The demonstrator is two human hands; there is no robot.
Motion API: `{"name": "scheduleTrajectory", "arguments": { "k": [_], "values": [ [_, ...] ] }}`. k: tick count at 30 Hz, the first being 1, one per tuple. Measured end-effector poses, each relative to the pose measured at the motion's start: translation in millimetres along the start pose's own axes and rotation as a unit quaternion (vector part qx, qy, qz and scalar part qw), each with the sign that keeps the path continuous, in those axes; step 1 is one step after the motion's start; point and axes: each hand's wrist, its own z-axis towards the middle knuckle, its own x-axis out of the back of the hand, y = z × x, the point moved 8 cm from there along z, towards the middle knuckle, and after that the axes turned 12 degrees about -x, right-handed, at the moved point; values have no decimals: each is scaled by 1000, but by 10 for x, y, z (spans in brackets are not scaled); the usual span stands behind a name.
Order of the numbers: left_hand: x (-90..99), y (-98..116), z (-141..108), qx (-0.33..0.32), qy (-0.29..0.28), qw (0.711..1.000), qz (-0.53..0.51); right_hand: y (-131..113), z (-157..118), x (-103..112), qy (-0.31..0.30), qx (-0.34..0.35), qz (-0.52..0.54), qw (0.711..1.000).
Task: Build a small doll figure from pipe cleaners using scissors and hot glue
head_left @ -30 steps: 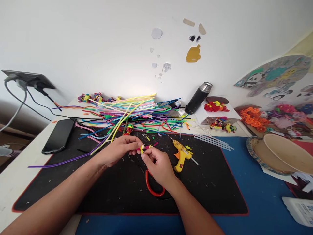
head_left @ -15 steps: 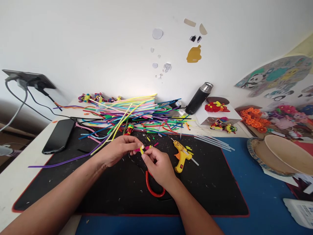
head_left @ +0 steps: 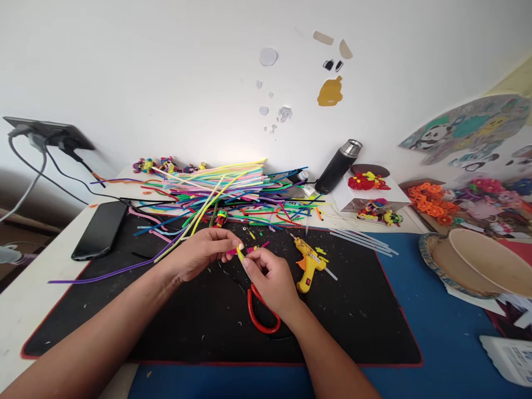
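My left hand [head_left: 195,256] is closed, thumb and fingers pinching a small magenta pipe cleaner piece [head_left: 230,253] with a whitish tip near the thumb. Opposite it, my right hand [head_left: 272,280] pinches a short yellow pipe cleaner piece [head_left: 240,255], whose upper end meets the left fingertips. Another bit of magenta [head_left: 252,250] shows just behind the right fingertips; whether it joins the held piece I cannot tell. Below the right hand lies a red looped handle [head_left: 251,316], its other end hidden. Behind the left hand stands a small colourful figure [head_left: 220,219].
A yellow glue gun [head_left: 308,266] lies on the black mat [head_left: 353,327], right of my hands. Clear glue sticks [head_left: 366,242] are beyond it. A heap of pipe cleaners [head_left: 220,185] spans the back, near a black flask [head_left: 337,167]. A phone [head_left: 100,231] lies left.
The yellow piece has tilted more upright, its upper end now closer to the left thumb. The right fingers have shifted slightly; the left hand stays nearly in place.
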Motion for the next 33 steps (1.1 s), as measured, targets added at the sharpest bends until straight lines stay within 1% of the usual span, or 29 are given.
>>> {"name": "scheduleTrajectory", "arguments": {
  "k": [8,13,18,26,33],
  "values": [
    [-69,-32,7,-11,10,1000,1,57,16,-36,-18,-16,63,998],
    [-111,-62,5,-7,1,1000,-4,64,19,-29,-12,-17,59,998],
    [-105,-86,-3,2,2,999,-32,56,20,-5,-10,-19,63,998],
    [-121,-85,-10,10,-6,999,-44,30,20,2,-9,-20,62,998],
    [-146,-110,-20,22,-21,997,-77,45,25,-12,-19,-20,68,997]
  ]
}}
